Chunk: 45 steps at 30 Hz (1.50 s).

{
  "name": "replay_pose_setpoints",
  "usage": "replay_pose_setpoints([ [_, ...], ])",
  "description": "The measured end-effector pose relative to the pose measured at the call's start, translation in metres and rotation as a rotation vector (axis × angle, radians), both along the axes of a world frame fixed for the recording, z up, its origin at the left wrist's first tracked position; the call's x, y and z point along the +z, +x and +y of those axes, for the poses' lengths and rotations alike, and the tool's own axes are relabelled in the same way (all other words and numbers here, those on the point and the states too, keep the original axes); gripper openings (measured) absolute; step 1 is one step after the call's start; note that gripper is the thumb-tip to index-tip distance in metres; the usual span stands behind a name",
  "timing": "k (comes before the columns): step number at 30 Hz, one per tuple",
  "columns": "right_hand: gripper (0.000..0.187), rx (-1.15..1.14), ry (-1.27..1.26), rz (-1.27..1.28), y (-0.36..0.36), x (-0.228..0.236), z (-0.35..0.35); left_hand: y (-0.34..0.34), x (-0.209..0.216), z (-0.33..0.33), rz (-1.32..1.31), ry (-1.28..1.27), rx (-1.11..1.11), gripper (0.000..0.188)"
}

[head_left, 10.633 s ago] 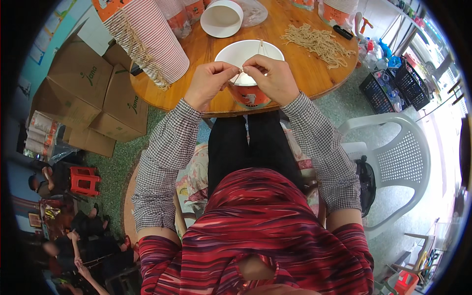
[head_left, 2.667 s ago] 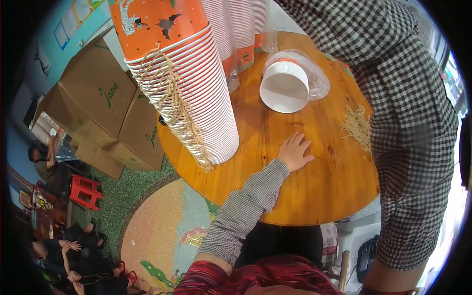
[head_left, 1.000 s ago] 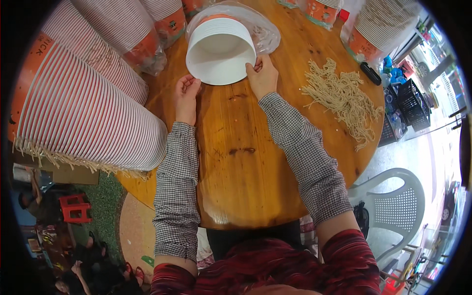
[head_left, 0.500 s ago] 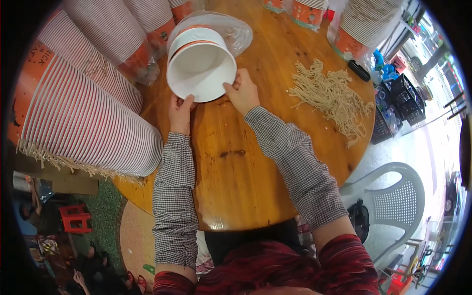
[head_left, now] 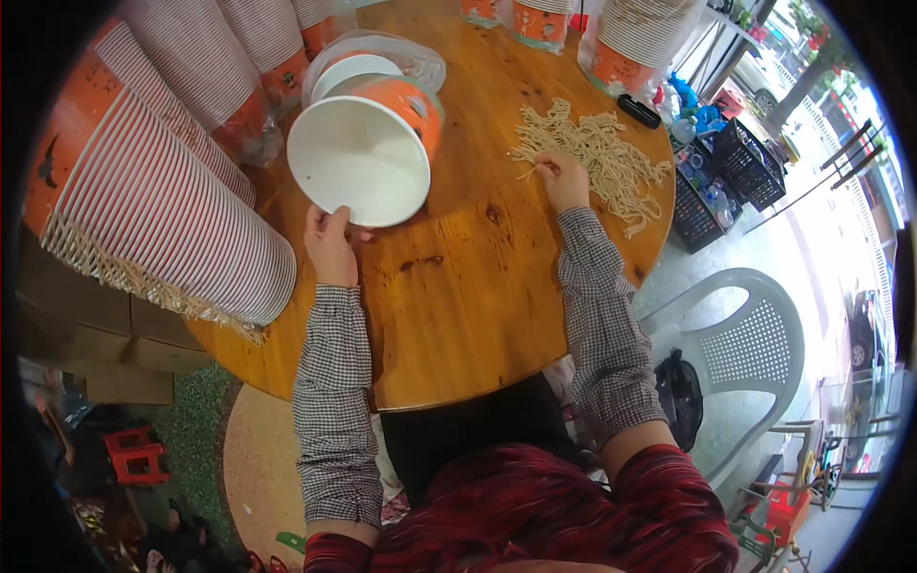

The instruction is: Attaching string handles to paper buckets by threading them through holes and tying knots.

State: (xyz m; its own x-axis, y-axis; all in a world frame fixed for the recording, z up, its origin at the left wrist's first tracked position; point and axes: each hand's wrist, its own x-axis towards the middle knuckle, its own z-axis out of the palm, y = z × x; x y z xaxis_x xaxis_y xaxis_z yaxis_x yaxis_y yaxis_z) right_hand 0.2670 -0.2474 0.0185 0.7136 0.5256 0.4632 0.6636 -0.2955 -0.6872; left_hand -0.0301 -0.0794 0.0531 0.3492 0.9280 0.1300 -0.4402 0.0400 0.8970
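Note:
My left hand (head_left: pixel 331 250) grips the rim of a large paper bucket (head_left: pixel 359 164), thumb at the edge and fingers below. The bucket is white inside and orange outside, tilted so its mouth faces me. Behind it lie more nested buckets (head_left: pixel 355 69), partly in a clear plastic bag (head_left: pixel 416 59). My right hand (head_left: pixel 565 181) is closed in a pinch on strands of twine at the left edge of a loose beige twine pile (head_left: pixel 611 158).
Tall stacks of nested orange-and-white buckets (head_left: pixel 181 205) line the left of the round wooden table (head_left: pixel 468 315); twine hangs along the nearest. Bagged stacks (head_left: pixel 635 43) stand at the far side. A black case (head_left: pixel 639 111) lies beyond the twine. A pale plastic chair (head_left: pixel 755 344) is at right.
My right hand has let go of the bucket and moved right to the twine. My left hand still holds the bucket, which now sits apart from the nested ones. The view has shifted slightly.

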Motion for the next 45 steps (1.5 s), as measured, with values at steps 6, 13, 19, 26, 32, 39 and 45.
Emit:
replay_pose_setpoints([
  [6, 0.015, -0.035, -0.179, -0.017, -0.01, 0.003, 0.002, -0.009, -0.013, -0.009, 0.101, -0.002, -0.1, 0.01],
  [13, 0.014, -0.047, -0.355, -0.098, -0.016, 0.01, 0.011, -0.004, -0.014, -0.001, 0.099, -0.01, 0.025, 0.013],
  [19, 0.011, 0.042, -0.169, -0.08, -0.016, 0.009, 0.014, -0.004, -0.022, 0.009, 0.191, -0.084, -0.033, 0.025],
  [26, 0.007, 0.406, -0.122, 0.003, -0.045, 0.024, 0.017, -0.015, -0.008, 0.005, 0.531, -0.293, -0.253, 0.038],
  [32, 0.011, 0.831, -0.183, 0.754, -0.094, 0.022, 0.033, -0.016, -0.025, 0.01, 0.314, -0.183, -0.064, 0.028],
  [39, 0.01, 0.88, -0.13, 0.702, -0.117, 0.024, 0.034, -0.004, -0.014, -0.048, 0.51, -0.065, -0.319, 0.052],
  [45, 0.009, 0.907, -0.092, 0.607, -0.122, 0.018, 0.037, 0.02, -0.017, -0.071, 0.682, 0.031, -0.277, 0.054],
])
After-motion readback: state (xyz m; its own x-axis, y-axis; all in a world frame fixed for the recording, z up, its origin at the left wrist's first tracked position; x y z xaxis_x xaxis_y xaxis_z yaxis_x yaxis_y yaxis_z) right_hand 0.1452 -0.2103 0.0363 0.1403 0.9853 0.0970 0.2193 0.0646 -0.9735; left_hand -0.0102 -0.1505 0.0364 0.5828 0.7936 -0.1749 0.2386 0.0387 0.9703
